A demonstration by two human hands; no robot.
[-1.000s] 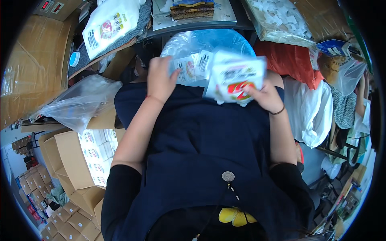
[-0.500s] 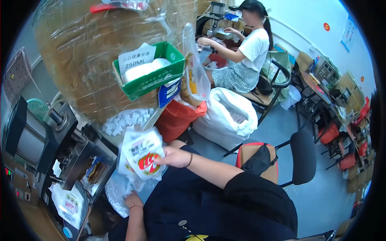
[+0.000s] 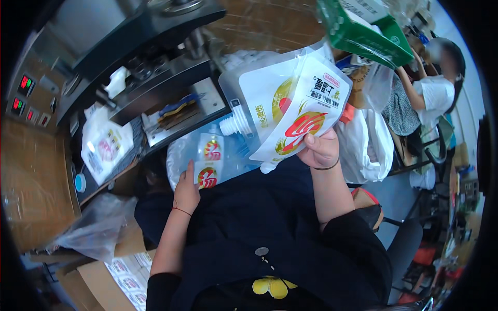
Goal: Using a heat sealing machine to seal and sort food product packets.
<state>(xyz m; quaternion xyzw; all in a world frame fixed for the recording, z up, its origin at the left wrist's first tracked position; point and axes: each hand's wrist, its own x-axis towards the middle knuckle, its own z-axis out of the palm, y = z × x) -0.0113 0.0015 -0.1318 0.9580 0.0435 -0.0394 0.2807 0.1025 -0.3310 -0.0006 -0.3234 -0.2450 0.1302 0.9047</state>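
In my right hand is a fanned bunch of spout pouches, pinched at the lower edge. They are white and clear with red and gold print, and a white threaded spout sticks out at the left. My left hand is at more printed pouches in front of my lap, its thumb along their near edge and its other fingers mostly hidden. Clear crinkled plastic surrounds these pouches on the left.
A dark press machine stands at the left, with another pouch on its bench beside a blue round cap. A green box and white sack are at right. An open carton lies lower left; a person sits beyond.
The view has swung toward the press. My right hand's pouches are now spread apart, with a spout showing. My left hand has come up, and printed pouches now show beside it.
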